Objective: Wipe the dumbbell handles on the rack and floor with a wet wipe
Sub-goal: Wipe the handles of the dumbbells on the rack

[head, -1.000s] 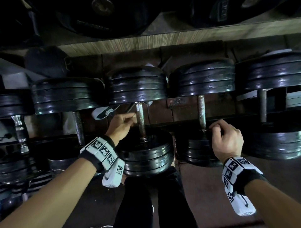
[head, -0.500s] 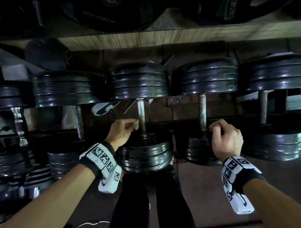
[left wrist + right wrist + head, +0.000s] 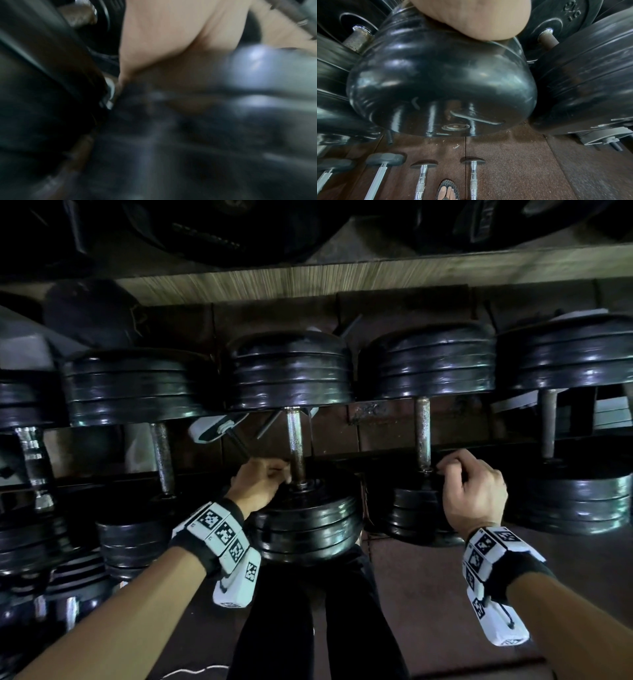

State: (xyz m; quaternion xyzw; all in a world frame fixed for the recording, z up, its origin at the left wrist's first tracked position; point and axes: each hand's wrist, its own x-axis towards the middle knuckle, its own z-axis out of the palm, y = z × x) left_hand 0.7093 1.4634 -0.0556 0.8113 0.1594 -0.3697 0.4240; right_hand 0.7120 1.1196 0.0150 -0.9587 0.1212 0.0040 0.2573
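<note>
Black plate dumbbells lie in a row on the rack. My left hand (image 3: 263, 481) is at the lower end of the centre dumbbell's steel handle (image 3: 295, 436), just above its near plates (image 3: 308, 525). Its fingers are curled and pinch a small pale wet wipe (image 3: 287, 478) against the bar; most of the wipe is hidden. The left wrist view is blurred and shows only my left hand's palm (image 3: 171, 40). My right hand (image 3: 469, 491) grips the top rim of the near plates (image 3: 440, 83) of the dumbbell to the right, at the foot of its rusty handle (image 3: 423, 429).
More dumbbells flank these at the left (image 3: 161, 453) and far right (image 3: 548, 422). A wooden shelf (image 3: 342, 275) with large plates hangs overhead. Chrome bars (image 3: 421, 180) lie on the brown floor mat (image 3: 513, 162) beside my sandalled foot (image 3: 448, 190).
My left hand has slid down the centre handle towards the near plates, with the wipe held to the bar. The right hand has stayed on its plates.
</note>
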